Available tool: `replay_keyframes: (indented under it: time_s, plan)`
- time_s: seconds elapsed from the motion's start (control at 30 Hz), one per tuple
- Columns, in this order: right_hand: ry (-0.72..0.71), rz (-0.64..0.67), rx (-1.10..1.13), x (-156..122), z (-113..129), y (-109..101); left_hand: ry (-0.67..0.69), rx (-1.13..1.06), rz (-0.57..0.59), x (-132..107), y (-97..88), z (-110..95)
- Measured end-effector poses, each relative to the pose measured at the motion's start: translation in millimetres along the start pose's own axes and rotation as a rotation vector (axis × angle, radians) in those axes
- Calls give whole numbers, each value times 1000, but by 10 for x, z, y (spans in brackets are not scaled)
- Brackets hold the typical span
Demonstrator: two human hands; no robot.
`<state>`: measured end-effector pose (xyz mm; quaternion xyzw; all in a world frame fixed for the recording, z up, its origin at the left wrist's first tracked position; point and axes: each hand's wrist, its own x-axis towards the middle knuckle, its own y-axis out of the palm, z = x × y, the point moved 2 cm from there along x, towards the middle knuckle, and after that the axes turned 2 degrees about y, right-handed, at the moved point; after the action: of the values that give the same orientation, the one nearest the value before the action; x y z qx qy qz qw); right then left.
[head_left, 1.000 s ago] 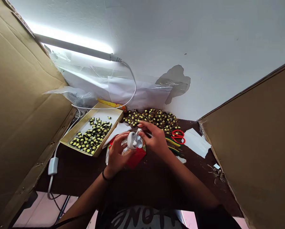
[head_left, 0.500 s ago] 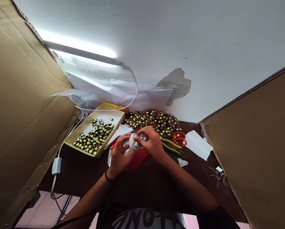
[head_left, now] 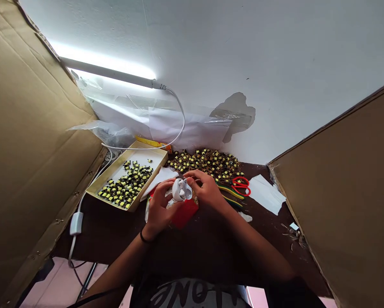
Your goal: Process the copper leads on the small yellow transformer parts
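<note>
A white earbud case [head_left: 178,191] with its lid open and white earbuds inside is in my left hand [head_left: 161,206]. The fingers and thumb of that hand wrap round the case from the left. My right hand [head_left: 205,188] is at the opened lid [head_left: 188,191], thumb and fingers curled against its upper edge. Below the case a red packet [head_left: 186,214] lies on the dark table, partly covered by my hands. Clear crinkled plastic shows between the left fingers and the packet.
A shallow box [head_left: 132,208] of yellow-and-black small parts stands left. A heap of similar parts [head_left: 207,162] lies behind. Green-yellow pliers [head_left: 232,190], red-handled scissors [head_left: 241,186] and white paper [head_left: 266,194] are to the right. Cardboard walls [head_left: 349,171] flank the table.
My right fingers have drawn back from inside the case to the lid's edge. The case has turned a little, so the earbuds and the lid's inside now show more clearly.
</note>
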<state>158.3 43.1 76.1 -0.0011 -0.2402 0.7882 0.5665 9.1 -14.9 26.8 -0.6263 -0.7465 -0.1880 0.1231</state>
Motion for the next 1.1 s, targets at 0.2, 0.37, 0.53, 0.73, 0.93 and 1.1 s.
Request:
replay_keyframes:
  time_s: [0.2,0.37,0.53,0.73,0.93,1.1]
  plan:
    - [1,5,42,16,-68,3,-81,-61,-45,89,-131,-16]
    - [-24,-47,2,-6,-74,43,-337,-290,-97,211,-375,-37]
    - [-297,156,-258,-83,-42,288,-491,-400,-17,137,-325,0]
    - [-295,220,-265,-110,-133,282,-432,-286,41,123,-358,-138]
    - [-245,178,-244,-226,-235,117,-116,531,-434,640,-1301,-449]
    - [-68,-91,-205,-349,-405,-58,-345,1306,-295,1178,-1940,-386]
